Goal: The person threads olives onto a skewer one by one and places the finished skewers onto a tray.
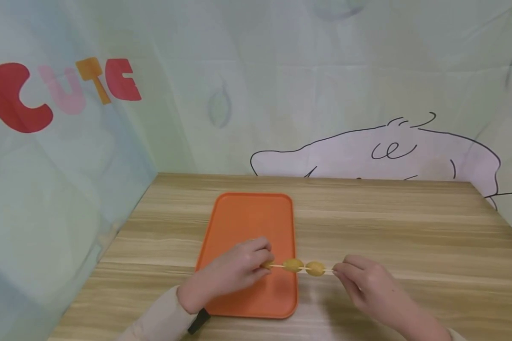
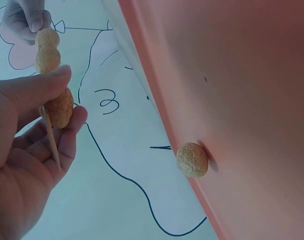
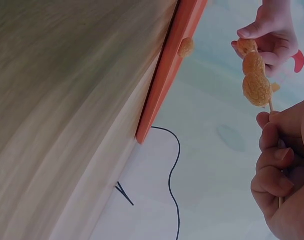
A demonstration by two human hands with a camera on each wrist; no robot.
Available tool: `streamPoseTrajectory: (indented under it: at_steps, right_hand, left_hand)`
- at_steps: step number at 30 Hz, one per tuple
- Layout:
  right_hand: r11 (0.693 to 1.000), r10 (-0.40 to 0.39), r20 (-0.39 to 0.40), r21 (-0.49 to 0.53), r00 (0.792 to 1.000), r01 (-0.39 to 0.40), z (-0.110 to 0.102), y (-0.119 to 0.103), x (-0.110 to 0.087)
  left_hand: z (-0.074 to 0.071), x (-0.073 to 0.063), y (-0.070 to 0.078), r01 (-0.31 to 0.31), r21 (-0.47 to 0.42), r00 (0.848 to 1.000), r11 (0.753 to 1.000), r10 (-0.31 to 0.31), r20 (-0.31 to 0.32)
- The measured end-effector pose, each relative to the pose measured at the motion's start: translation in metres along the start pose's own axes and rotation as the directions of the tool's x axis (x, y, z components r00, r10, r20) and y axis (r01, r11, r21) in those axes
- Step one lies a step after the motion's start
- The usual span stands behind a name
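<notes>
A thin wooden skewer point(image 1: 278, 266) is held level between both hands, above the orange tray's right edge. Two golden-brown, wrinkled food balls, one point(image 1: 293, 264) and another point(image 1: 315, 268), sit threaded on its middle. My left hand point(image 1: 241, 265) pinches a third ball point(image 2: 61, 111) between thumb and fingers; in the left wrist view the skewer's tip end sticks out past that ball toward the palm. The skewer's other end is gripped by my right hand point(image 1: 371, 284), its fingers curled around the stick in the right wrist view point(image 3: 284, 167).
The orange tray point(image 1: 256, 213) lies on the wooden table point(image 1: 388, 222). One loose ball point(image 2: 192, 160) rests on the tray, mostly hidden behind my left hand in the head view. Printed cloth point(image 1: 281, 94) stands behind the table and to its left.
</notes>
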State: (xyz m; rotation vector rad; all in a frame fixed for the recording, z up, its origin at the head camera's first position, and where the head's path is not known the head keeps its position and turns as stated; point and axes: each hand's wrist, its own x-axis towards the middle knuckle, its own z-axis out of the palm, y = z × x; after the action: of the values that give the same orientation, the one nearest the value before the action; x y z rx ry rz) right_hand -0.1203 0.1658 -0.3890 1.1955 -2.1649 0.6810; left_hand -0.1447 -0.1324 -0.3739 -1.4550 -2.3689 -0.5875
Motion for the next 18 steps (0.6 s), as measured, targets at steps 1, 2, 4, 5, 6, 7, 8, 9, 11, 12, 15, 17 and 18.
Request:
streamPoseTrajectory:
  at_steps: [1,2,4,5,6,7,8,9,11,12,15,17,18]
  right_hand:
    - [1.0,-0.003,-0.002,0.003,1.0,0.003,0.0005,0.0001,0.0002]
    - [1.0,-0.006,-0.004,0.006,1.0,0.006,0.0009,0.0,0.0005]
    - [1.0,-0.007,-0.005,0.01,1.0,0.007,0.0016,-0.0002,0.0007]
    - [1.0,-0.012,-0.01,0.016,1.0,0.012,0.0023,-0.0002,0.0007]
    - [1.0,-0.01,-0.009,0.018,1.0,0.01,0.0027,-0.0002,0.0006]
    - [1.0,-0.003,-0.004,0.018,1.0,0.003,0.0032,-0.0002,0.0004]
    - [1.0,0.0,-0.002,0.02,1.0,0.0,0.0035,-0.0002,0.0002]
    - [1.0,0.003,0.0,0.021,1.0,-0.003,0.0039,-0.0001,-0.0002]
    - [1.0,0.014,0.006,0.017,1.0,-0.014,0.0046,0.0,-0.0007]
    - [1.0,0.014,0.007,0.015,1.0,-0.014,0.0046,0.0001,-0.0008]
    - [1.0,0.002,0.001,0.017,1.0,-0.002,0.0055,0.0004,-0.0005]
    - [1.0,-0.01,-0.01,0.024,1.0,0.01,0.0062,0.0008,-0.0001]
    - [0.999,-0.016,-0.015,0.029,1.0,0.016,0.0065,0.0008,0.0001]
  left_hand:
    - [0.0003,0.0001,0.0001,-0.003,-0.001,1.0,1.0,0.003,-0.004]
    - [0.0005,0.0003,0.0002,-0.005,-0.002,1.0,1.0,0.005,-0.006]
    - [0.0009,0.0006,0.0004,-0.005,-0.005,1.0,1.0,0.005,-0.01]
    - [0.0011,0.0008,0.0006,-0.005,-0.005,1.0,1.0,0.005,-0.011]
    - [0.0014,0.0011,0.0006,-0.002,-0.006,1.0,1.0,0.002,-0.011]
    - [0.0016,0.0013,0.0007,0.0,-0.006,1.0,1.0,0.0,-0.011]
    - [0.0018,0.0014,0.0009,0.0,-0.004,1.0,1.0,0.0,-0.011]
    - [0.0019,0.0015,0.001,0.001,-0.001,1.0,1.0,-0.001,-0.012]
    - [0.0022,0.0017,0.0011,0.002,0.003,1.0,1.0,-0.002,-0.011]
    - [0.0024,0.0018,0.0012,0.002,0.004,1.0,1.0,-0.002,-0.011]
    - [0.0026,0.0018,0.0013,0.001,0.007,1.0,1.0,-0.001,-0.011]
    - [0.0029,0.0021,0.0013,-0.003,0.009,1.0,1.0,0.003,-0.014]
    - [0.0031,0.0021,0.0013,-0.006,0.012,1.0,1.0,0.006,-0.017]
